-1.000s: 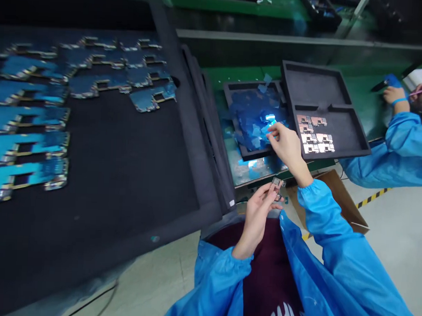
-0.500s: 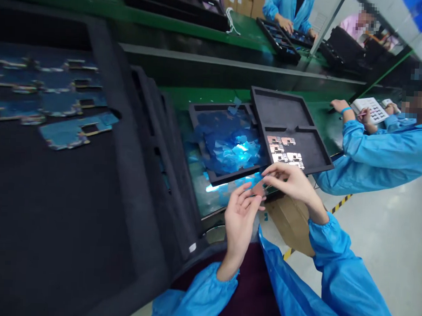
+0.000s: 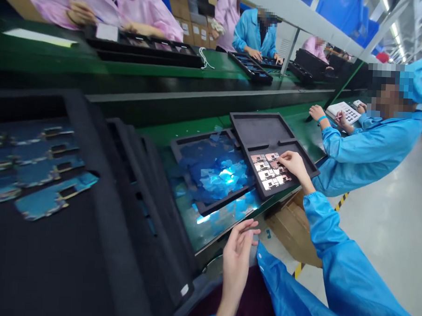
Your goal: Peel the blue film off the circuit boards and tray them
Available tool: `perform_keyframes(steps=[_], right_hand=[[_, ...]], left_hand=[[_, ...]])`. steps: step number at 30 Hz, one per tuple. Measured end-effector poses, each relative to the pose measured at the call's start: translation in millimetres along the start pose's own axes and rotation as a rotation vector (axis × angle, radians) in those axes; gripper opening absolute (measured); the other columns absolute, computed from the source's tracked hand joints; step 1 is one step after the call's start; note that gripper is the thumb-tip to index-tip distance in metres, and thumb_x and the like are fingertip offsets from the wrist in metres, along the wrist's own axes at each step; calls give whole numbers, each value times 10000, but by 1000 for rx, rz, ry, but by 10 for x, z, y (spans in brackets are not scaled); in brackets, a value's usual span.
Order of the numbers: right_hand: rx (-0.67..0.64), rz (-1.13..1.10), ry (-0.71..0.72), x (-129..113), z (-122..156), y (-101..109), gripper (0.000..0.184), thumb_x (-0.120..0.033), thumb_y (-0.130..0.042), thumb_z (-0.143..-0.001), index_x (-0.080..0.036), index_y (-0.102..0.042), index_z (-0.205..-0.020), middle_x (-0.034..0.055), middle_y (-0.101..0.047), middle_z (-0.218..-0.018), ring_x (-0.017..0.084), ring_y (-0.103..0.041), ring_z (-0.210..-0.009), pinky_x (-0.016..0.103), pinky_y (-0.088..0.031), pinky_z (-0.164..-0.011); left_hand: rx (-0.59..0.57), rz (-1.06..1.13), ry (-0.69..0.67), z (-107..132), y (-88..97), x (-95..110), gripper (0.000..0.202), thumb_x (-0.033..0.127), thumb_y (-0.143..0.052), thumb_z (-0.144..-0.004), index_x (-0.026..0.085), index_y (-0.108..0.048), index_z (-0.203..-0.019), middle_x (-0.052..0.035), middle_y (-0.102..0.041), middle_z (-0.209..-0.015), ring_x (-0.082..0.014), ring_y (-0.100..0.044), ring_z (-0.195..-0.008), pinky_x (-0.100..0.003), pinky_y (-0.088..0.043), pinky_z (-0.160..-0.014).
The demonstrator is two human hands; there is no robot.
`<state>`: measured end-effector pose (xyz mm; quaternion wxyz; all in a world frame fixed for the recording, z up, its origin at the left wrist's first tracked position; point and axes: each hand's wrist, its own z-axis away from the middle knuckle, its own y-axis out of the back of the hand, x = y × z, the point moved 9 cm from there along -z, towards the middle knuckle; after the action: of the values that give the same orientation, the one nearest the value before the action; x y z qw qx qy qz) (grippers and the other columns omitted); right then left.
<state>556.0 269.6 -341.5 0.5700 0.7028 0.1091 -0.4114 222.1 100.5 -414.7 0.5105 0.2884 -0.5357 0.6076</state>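
Note:
My right hand (image 3: 291,165) reaches over a black foam tray (image 3: 261,130), its fingertips on the edge of a group of small metal shields (image 3: 268,170) in the tray's lower compartment. Whether a shield is pinched between those fingers is hidden. My left hand (image 3: 236,254) hangs lower, near the bench's front edge, holding nothing with its fingers apart. Left of the foam tray, a black tray (image 3: 194,145) holds a heap of blue film pieces (image 3: 213,172). Blue-coated circuit boards (image 3: 51,197) lie on a black foam mat (image 3: 52,263) further left.
A co-worker's blue sleeve (image 3: 368,151) fills the right side, with hands working over a white sheet (image 3: 342,112). A cardboard box (image 3: 291,231) sits below the bench edge. Behind stands a green conveyor bench (image 3: 215,65) with black trays and several people.
The small metal piece held between my hands is no longer there. My right hand has moved onto the shields in the foam tray, my left has dropped away, and the view has tilted up.

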Motion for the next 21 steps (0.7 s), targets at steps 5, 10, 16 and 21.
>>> perform_keyframes(steps=[5,10,16,21], right_hand=[[116,283,150,-72,110,70,211,-417,-755,-952,-210,-735,-990,78,-751,-1092,221,-679,-993,324,-517,-874],[-65,254,296,-63,166,-13,307,-376,-833,-884,-180,-730,-1097,75,-730,-1095,199,-674,-938,310,-518,-866],[-37,296,298,-171,108,-62,253,-306,-804,-878,-177,-725,-1081,65,-720,-1069,204,-663,-957,317,-513,-891],[-42,443,261,-266,169,-36,283,-273,-765,-921,-148,-709,-1168,130,-732,-1148,258,-688,-1024,367,-558,-918]], left_hand=[[17,-36,25,50,97,-23,435,568,-812,-945,193,-794,-1164,-163,-817,-1220,-295,-816,-1028,-343,-666,-774],[8,-51,61,92,106,-71,450,592,-810,-938,188,-803,-1135,-162,-826,-1187,-291,-816,-1016,-345,-666,-778],[-10,-27,59,144,12,-106,509,654,-831,-888,181,-812,-1077,-158,-834,-1102,-289,-816,-957,-337,-656,-728],[-50,-39,81,201,-25,-73,467,626,-828,-899,189,-809,-1061,-149,-832,-1099,-293,-809,-977,-343,-645,-755]])
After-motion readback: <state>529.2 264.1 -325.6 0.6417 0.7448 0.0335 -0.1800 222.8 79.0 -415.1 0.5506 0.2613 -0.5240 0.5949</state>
